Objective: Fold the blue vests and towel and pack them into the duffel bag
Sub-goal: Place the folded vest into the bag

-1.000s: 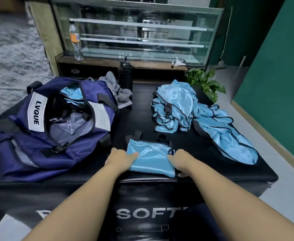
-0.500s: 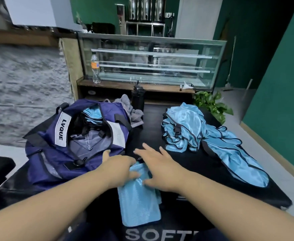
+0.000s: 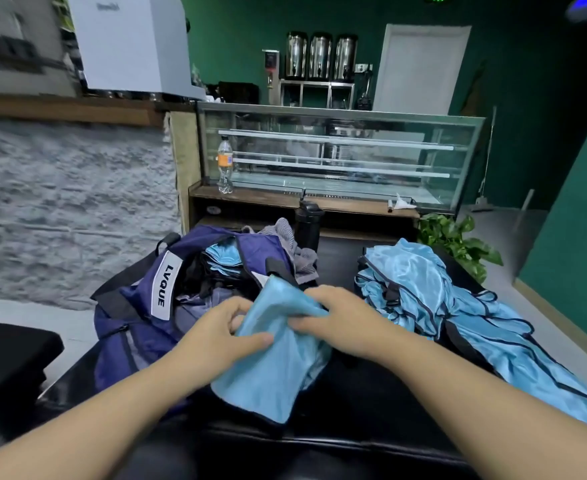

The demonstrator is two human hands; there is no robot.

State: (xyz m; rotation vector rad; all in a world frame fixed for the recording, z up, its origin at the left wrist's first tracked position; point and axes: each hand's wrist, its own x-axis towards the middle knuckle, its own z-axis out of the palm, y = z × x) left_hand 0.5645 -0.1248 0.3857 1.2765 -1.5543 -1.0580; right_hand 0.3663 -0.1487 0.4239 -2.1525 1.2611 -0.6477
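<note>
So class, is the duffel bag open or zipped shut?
Open: the duffel bag gapes at the top, showing folded blue vests inside.

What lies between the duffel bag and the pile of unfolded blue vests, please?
In the head view, the folded vest, held up by both hands, and bare black table behind it separate the duffel bag from the pile.

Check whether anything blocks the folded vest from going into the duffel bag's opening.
Nothing visible does. Both the left hand and right hand grip the folded vest beside the open duffel bag, whose mouth gapes with vests already inside.
</note>
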